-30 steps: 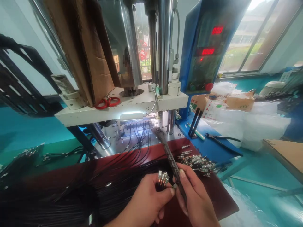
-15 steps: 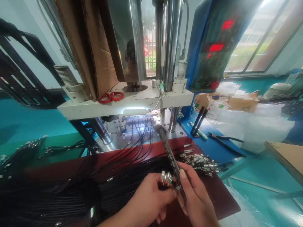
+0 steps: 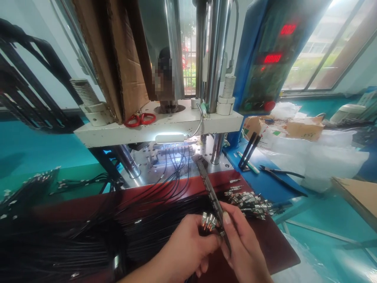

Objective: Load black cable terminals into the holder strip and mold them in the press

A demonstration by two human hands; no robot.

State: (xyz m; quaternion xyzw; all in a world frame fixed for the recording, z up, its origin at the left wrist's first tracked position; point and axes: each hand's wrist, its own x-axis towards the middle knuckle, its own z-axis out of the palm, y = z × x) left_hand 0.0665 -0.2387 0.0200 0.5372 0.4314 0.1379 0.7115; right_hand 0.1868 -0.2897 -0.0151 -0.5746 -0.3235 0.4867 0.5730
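Observation:
My left hand (image 3: 188, 243) is closed around a small bunch of cables with shiny metal terminals (image 3: 208, 221) sticking up past the fingers. Its thumb reaches the lower part of a long, dark metal strip with slots (image 3: 209, 192). My right hand (image 3: 243, 241) grips that strip near its bottom end, thumb on top, and the strip slants up and left towards the press. Under and beside my hands, many black cables (image 3: 153, 224) lie across a dark red board (image 3: 279, 253). Their metal-tipped ends (image 3: 250, 202) gather to the right of the strip.
Ahead stands a press with a white plate (image 3: 167, 124), red-handled scissors (image 3: 140, 119) and a lit lamp (image 3: 169, 138). Several cables run into a mould (image 3: 171, 157) beneath. Pliers (image 3: 282, 177) lie on a blue surface at right, near a control box (image 3: 265, 70). More cables (image 3: 32, 184) are at left.
The view has shifted slightly, so the surroundings sit a little further right. Both hands keep their holds, and the terminals in my left hand show slightly higher and to the right.

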